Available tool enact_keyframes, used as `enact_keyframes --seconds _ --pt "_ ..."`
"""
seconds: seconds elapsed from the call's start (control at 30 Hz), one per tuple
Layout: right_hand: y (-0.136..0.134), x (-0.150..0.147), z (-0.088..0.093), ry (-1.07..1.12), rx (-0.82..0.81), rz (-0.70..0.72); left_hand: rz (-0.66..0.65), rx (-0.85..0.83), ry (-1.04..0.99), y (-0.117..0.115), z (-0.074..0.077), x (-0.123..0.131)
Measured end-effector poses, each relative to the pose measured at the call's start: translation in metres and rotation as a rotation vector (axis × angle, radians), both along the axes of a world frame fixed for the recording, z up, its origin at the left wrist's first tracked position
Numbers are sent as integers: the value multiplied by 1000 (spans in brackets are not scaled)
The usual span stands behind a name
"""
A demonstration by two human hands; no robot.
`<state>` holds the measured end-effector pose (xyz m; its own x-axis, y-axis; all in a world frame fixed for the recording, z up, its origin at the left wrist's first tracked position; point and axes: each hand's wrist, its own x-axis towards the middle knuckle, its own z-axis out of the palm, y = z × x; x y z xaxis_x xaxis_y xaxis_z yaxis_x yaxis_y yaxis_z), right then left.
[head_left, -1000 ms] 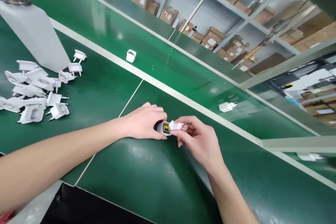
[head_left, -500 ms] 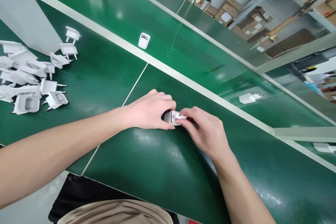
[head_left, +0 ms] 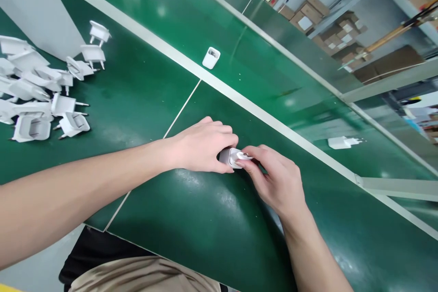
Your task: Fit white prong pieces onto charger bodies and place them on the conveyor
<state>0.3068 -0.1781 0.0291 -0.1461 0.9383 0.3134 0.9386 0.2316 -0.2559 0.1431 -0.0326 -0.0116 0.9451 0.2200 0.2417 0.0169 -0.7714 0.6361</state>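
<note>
In the middle of the head view, my left hand (head_left: 208, 146) grips a white charger housing (head_left: 225, 157) between thumb and fingers, just above the green bench. My right hand (head_left: 277, 175) pinches a white plug cap (head_left: 240, 157) by its pins, with the cap against the housing's open end. Whether it is fully seated I cannot tell, since the fingers cover part of the joint.
A pile of loose white plug caps (head_left: 32, 127) lies at the left, beside a grey panel (head_left: 44, 9). Beyond a pale rail (head_left: 164, 50), an open charger housing (head_left: 211, 58) and a charger with pins (head_left: 340, 142) sit on a green belt (head_left: 267, 73). Boxes (head_left: 304, 20) fill shelves behind.
The dark gap between cap and housing has narrowed. On the belt, the open housing and the pinned charger have shifted right past the rail. The whole view has tilted slightly.
</note>
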Motion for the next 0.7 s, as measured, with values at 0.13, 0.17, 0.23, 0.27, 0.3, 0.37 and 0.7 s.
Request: enact_keyframes --seconds 0.13,0.17,0.23,0.27,0.3,0.37,0.7 --pt "3 0 1 16 -34 41 0 -13 -9 0 -1 0" --pt "3 0 2 9 -40 45 -2 -15 -8 0 -1 0" --pt "3 0 2 -1 -56 52 -1 -19 -9 0 0 0" --pt "3 0 2 -1 -61 59 2 -22 -8 0 1 0" --pt "3 1 2 0 -65 71 5 -26 -6 0 1 0" --pt "3 1 2 -3 -54 99 10 -34 3 -1 2 0" --pt "4 4 -6 -26 -52 48 9 -103 19 0 8 2"
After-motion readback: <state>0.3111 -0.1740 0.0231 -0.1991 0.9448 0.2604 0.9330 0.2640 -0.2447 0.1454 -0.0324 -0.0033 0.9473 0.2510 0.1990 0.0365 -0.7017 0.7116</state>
